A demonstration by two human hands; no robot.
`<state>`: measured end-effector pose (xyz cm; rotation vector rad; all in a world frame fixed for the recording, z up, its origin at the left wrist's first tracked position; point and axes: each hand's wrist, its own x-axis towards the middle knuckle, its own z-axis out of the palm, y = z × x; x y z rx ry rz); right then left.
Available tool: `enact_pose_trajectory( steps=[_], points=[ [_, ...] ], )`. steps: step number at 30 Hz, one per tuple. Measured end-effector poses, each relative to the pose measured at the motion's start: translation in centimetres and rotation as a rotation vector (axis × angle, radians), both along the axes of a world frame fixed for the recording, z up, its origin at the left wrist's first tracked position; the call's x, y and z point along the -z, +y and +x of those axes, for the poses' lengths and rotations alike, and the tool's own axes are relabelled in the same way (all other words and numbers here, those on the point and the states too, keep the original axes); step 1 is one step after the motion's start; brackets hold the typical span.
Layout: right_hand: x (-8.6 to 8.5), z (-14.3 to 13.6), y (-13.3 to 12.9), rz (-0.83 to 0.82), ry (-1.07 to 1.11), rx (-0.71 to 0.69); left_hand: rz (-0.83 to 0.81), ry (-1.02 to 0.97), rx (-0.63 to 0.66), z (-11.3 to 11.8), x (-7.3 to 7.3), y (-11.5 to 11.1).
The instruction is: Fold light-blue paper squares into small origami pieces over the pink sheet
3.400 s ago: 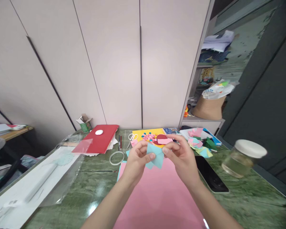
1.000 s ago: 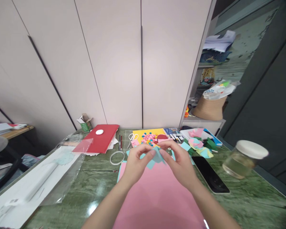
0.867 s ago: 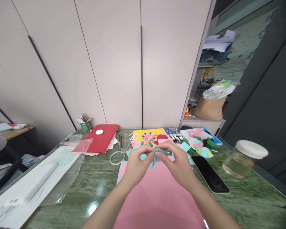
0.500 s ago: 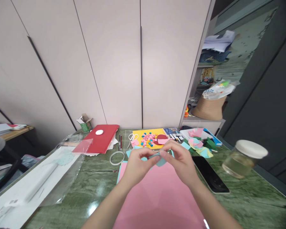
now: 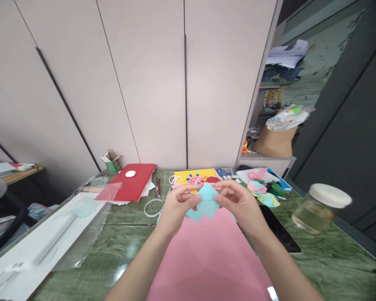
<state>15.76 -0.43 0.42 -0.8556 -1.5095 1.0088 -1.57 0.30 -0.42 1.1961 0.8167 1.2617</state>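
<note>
A small light-blue folded paper is held up between both hands, its pointed corner upward and its face toward me. My left hand pinches its left edge with thumb and fingers. On the right edge, my right hand grips it the same way. Below the hands a large pink sheet lies on the green table. Another light-blue piece shows just behind and below the held paper, partly covered by it.
Behind the hands are white scissors, a yellow sheet and pink pieces. A phone, a lidded jar and paper scraps sit right. A red folder and a tape ring are left.
The blue paper has been turned from nearly edge-on to face me, showing its pointed shape. Both hands have spread slightly apart to its two sides.
</note>
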Motion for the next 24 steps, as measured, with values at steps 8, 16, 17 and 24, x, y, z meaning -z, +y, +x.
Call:
enact_pose_trajectory(
  steps=[8,16,17,24],
  points=[
    [0.01,0.49,0.33,-0.025,0.077,-0.040,-0.049,-0.096,0.152,-0.42,-0.47,-0.16],
    [0.29,0.79,0.72,-0.039,0.130,-0.068,-0.067,-0.153,0.254,-0.69,-0.73,-0.24],
    [0.19,0.79,0.66,-0.029,0.100,-0.053,-0.033,-0.140,0.220,-0.76,-0.75,-0.27],
    [-0.13,0.24,-0.08,0.048,-0.252,0.024,0.098,0.101,0.117,-0.27,-0.78,-0.38]
  ],
)
